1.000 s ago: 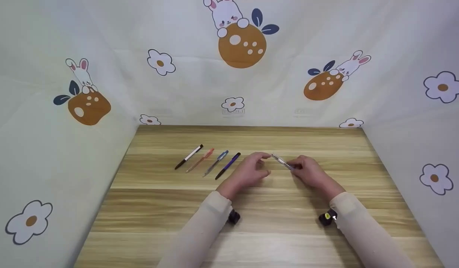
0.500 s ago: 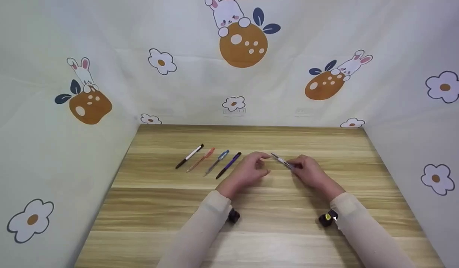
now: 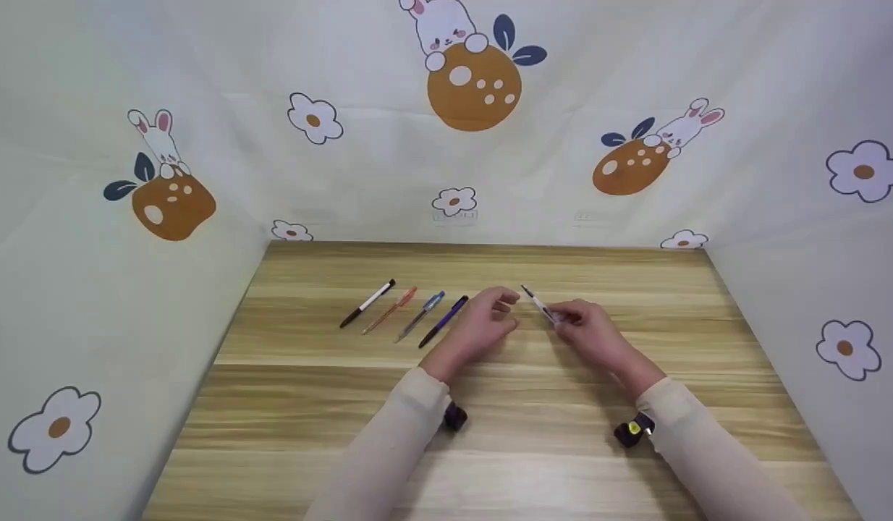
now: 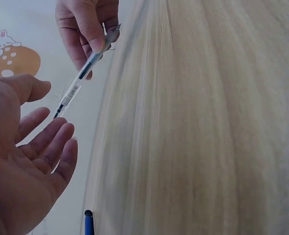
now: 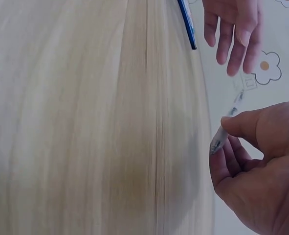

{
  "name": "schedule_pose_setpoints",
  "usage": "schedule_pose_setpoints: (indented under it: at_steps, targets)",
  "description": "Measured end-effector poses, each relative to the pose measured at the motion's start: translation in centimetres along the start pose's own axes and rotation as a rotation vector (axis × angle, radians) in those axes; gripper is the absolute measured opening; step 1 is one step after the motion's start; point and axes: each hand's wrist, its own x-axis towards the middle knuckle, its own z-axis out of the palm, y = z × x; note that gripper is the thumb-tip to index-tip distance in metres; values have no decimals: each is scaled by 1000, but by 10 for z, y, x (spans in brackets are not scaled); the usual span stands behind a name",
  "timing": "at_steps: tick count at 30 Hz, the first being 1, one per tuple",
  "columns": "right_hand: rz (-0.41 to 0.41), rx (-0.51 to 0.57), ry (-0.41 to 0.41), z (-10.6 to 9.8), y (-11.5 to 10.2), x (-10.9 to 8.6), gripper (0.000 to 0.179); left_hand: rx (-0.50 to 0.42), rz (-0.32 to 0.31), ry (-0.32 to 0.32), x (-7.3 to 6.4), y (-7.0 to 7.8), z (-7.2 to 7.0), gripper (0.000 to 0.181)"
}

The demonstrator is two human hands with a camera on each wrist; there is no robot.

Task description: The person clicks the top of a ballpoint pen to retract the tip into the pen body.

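Note:
My right hand (image 3: 595, 333) pinches a clear pen (image 3: 538, 302) between thumb and fingers near one end. Its dark-tipped other end points away toward my left hand (image 3: 486, 322), whose fingers are loosely bent and hold nothing. A small gap separates that hand from the pen in the head view. The left wrist view shows the clear pen (image 4: 72, 93) slanting down to beside the left fingertips. In the right wrist view, the held end of the clear pen (image 5: 219, 139) sticks out past the thumb. Beside the left wrist lies a purple-blue pen (image 3: 443, 322) with dark ends.
Left of the purple-blue pen, a clear blue-topped pen (image 3: 421, 317), an orange pen (image 3: 390, 310) and a white-and-black pen (image 3: 367, 304) lie slanted in a row. They rest on a wood-grain table (image 3: 302, 405). A printed cloth (image 3: 374, 174) stands around its back and sides.
My right hand has shifted slightly left, and the clear pen now points more steeply away from me. The left hand has drawn back a little to the left. The row of pens lies as before.

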Motion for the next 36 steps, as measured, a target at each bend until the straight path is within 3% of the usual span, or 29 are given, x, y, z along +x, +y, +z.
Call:
schedule_pose_setpoints:
  at_steps: [6,17,25,31,36]
  targets:
    - [7,72,27,15,-9,-1,37,-67,-38,83,3,-1,-1,41]
    - [23,188,58,35,-23,-5,35,-208,-35,218,6,0,-2,33]
    - [79,295,43,46,-32,-8,35,-366,5,250,7,-1,-2,30]
    - [140,381,56,53,-41,-10,35,-471,-9,230,6,1,-3,36]
    - [145,420,73,59,-43,-11,33,-513,-26,225,8,2,-3,35]
